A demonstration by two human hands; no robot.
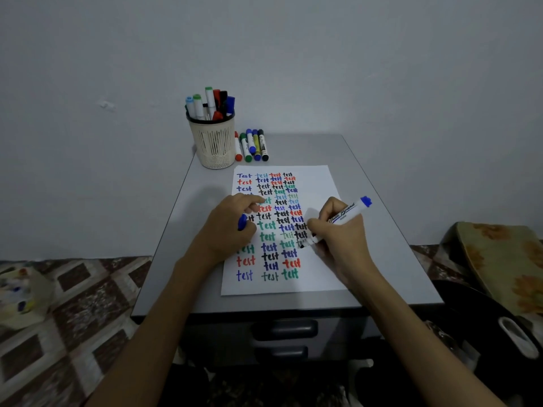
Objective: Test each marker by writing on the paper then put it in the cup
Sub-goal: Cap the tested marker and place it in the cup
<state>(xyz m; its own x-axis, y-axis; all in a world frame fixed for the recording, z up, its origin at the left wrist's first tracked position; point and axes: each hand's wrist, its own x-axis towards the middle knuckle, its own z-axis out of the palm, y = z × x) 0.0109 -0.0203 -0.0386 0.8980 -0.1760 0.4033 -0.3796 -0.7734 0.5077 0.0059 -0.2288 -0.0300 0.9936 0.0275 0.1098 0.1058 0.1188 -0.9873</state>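
Writing: right hand gripped the blue marker, fingers wrapped round the lower barrel, tip down on the paper.
Marker axis: long axis ran from tip at about 8 o'clock to blue end plug at about 2 o'clock; barrel tilted, plug end raised and pointing away to the right.
Tip spot: right edge of the written block, roughly mid-height of the sheet, beside the last column of "test" words.
Left hand: left hand lay flat-ish on the sheet's left half, fingers curled shut round the blue cap; only part of the cap showed below the thumb.
Paper: white sheet lengthwise on the grey cabinet top, covered in rows of "test" in blue, red, green, black; right strip bare.
Cup: cream mesh cup at 11 o'clock from the sheet, upright, near the back left corner, holding several markers standing on end.
Loose markers: row of five markers lying just right of the cup, at 12 o'clock from the sheet, side by side, long axes running roughly 12-to-6.
Drawers: cabinet drawer handles visible at the front, below the sheet.
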